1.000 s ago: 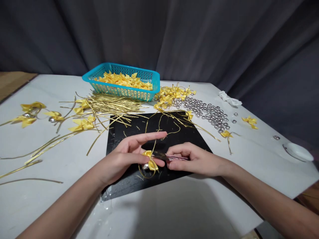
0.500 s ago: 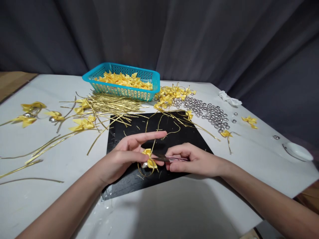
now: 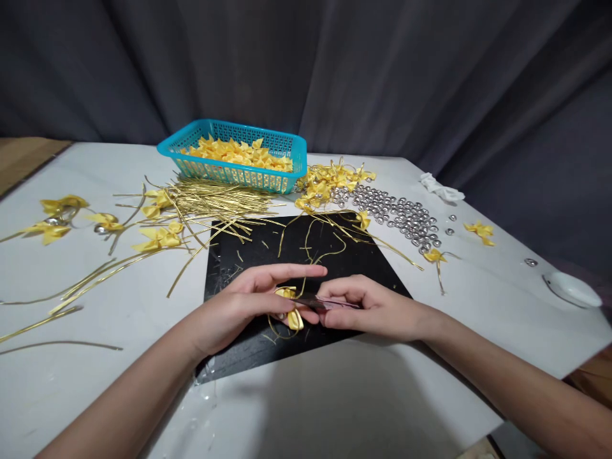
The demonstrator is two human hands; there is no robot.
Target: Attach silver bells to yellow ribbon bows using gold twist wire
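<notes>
My left hand (image 3: 255,296) pinches a yellow ribbon bow (image 3: 295,320) between thumb and fingers, its index finger stretched out above. A thin gold wire loops from the bow, and a small silver bead at it is mostly hidden by my thumb. My right hand (image 3: 358,303) is closed around a small tool with a dark pointed end and a pinkish handle (image 3: 342,305). The tool's dark end reaches the bow at my left fingertips; whether it is a blade or snips I cannot tell. Both hands are over a black mat (image 3: 253,357).
Behind the mat stands a blue basket (image 3: 234,171) of yellow bows, with a heap of gold wire strips (image 3: 224,201) before it. Finished-looking bows (image 3: 320,185) and silver beads (image 3: 406,220) lie to the right, near a white dish (image 3: 571,290). More bows (image 3: 157,237) lie left.
My left hand has moved slightly right and turned the bow, so its bead is now mostly covered by the thumb. My right hand has stayed nearly still with the tool.
</notes>
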